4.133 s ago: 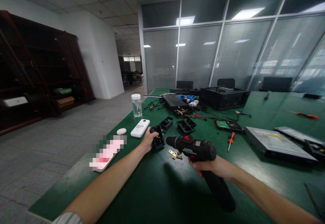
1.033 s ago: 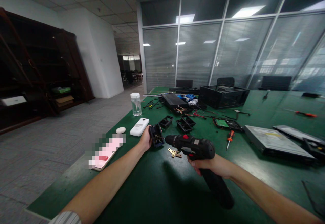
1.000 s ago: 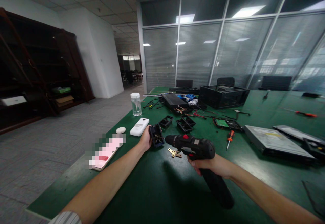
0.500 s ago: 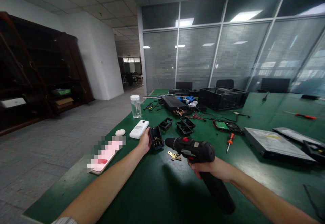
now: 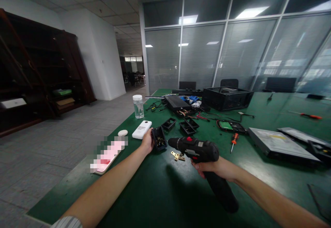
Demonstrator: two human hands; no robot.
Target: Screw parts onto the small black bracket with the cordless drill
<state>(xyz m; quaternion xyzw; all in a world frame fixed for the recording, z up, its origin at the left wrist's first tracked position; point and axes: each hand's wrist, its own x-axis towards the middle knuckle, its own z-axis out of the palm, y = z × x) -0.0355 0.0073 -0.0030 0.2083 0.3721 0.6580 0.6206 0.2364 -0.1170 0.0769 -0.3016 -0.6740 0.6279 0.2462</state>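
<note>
My right hand (image 5: 210, 167) is closed round the grip of a black cordless drill (image 5: 198, 149), whose chuck points left. Its nose reaches the small black plastic box (image 5: 159, 139) that my left hand (image 5: 148, 141) grips by the left side. The box is tilted with its open side towards me, and small brass-coloured parts show inside. Whether the drill's bit touches anything in there I cannot tell. Below the drill's nose, several brass-coloured metal pieces (image 5: 177, 156) lie on the green table (image 5: 144, 193). More black plastic boxes (image 5: 187, 128) stand just behind.
On the left lie a phone (image 5: 113, 157), a white round case (image 5: 122, 132), a white power bank (image 5: 141, 130) and a clear bottle (image 5: 138, 107). An orange screwdriver (image 5: 234, 140), a disc drive (image 5: 281, 147) and a black computer case (image 5: 227, 98) occupy the right and back.
The view has tilted down very slightly. Both hands, the box and the drill keep nearly the same positions relative to each other.
</note>
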